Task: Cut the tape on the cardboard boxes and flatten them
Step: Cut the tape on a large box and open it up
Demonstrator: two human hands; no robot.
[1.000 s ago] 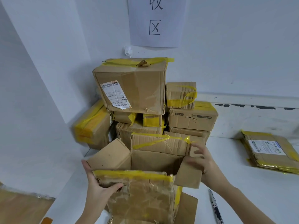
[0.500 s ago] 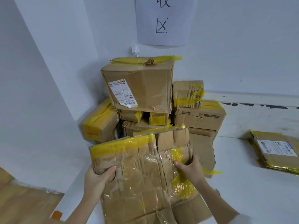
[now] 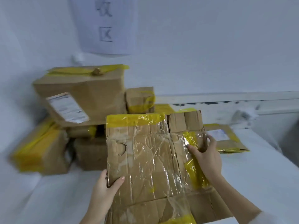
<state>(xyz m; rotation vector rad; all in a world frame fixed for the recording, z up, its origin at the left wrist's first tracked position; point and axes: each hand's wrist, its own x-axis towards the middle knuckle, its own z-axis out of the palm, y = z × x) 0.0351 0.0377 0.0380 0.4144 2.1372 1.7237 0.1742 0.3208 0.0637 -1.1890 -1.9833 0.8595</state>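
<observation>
Cardboard box [image 3: 145,159], flattened, stands upright, long axis vertical, between both hands.

Brown flattened box [image 3: 145,159], yellow tape [image 3: 134,118], white table [image 3: 258,175]

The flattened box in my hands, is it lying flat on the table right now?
No, the flattened box is raised upright, gripped at its left edge by the left hand and on its right side by the right hand.

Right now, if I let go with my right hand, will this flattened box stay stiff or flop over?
Probably floppy: the flattened box is creased and torn in several places. The left hand grips only one edge, so the far side likely sags. Its wrinkled clear tape may feel slick.
</observation>
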